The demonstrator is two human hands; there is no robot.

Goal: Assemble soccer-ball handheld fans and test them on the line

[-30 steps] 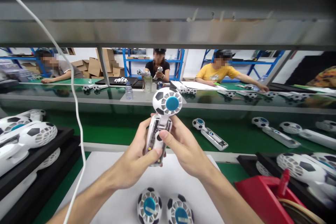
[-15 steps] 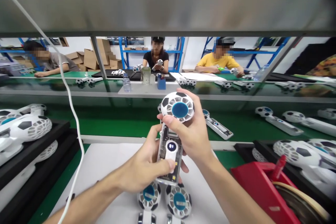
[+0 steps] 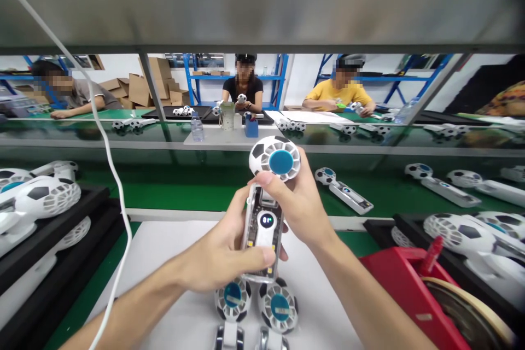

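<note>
While hands (image 3: pixel 219 260) (image 3: pixel 305 202) hold a device (image 3: pixel 266 221), a cable (image 3: pixel 122 205) overlaps the left forearm (image 3: pixel 145 298).

The round display (image 3: pixel 266 221) on the held fan (image 3: pixel 265 237) reads "01".

Cardboard boxes (image 3: pixel 140 89) sit beside a blue rack (image 3: pixel 282 79)

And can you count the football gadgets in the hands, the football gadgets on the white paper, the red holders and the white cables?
Held football gadget, in the left hand and right hand: 1
Football gadgets on the white paper: 2
Red holder: 1
White cable: 1
Total: 5
</note>
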